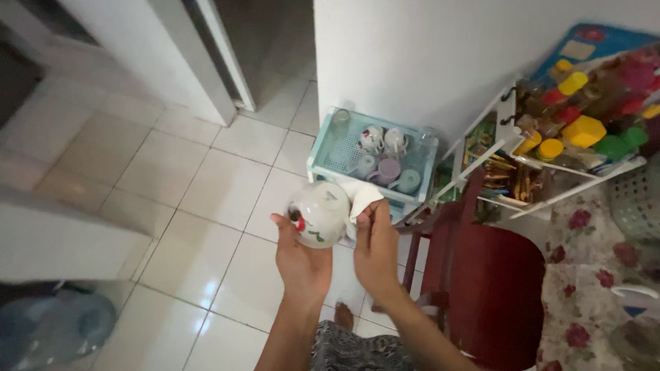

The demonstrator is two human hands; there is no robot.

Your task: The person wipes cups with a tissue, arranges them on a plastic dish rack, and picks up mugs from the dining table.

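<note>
My left hand (299,257) grips a white ceramic mug (320,213) with a small red and green flower print, held on its side above the floor. Against the mug's rim, my right hand (377,251) presses a white cloth (361,199) pinched in its fingers. Both hands meet at the middle of the view, just in front of a light blue basket (326,148) on the floor that holds several cups and mugs.
A dark red plastic chair (481,282) stands to the right, next to a table with a flowered cloth (591,275). A white rack (509,130) with bottles and jars is at upper right. White tiled floor (192,192), a door frame, a water jug (55,333) at lower left.
</note>
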